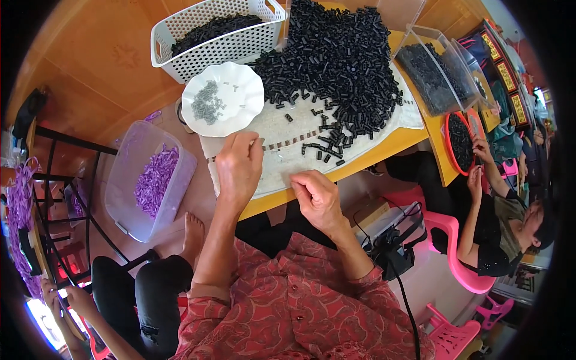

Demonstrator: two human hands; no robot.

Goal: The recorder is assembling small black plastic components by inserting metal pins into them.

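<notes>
Left hand [239, 168] rests curled on the cloth [282, 150], grip closed; right hand [316, 198] pinches something tiny. Black tubes [336, 60] heap the orange worktop [384, 150] beside a white dish [223, 99].

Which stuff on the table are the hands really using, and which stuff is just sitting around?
In use:
- left hand and right hand, resting on the white cloth
- pile of small black tubes
- white plate of small grey pieces

Just sitting around:
- clear tub of purple pieces
- white basket
- pink chair
</notes>
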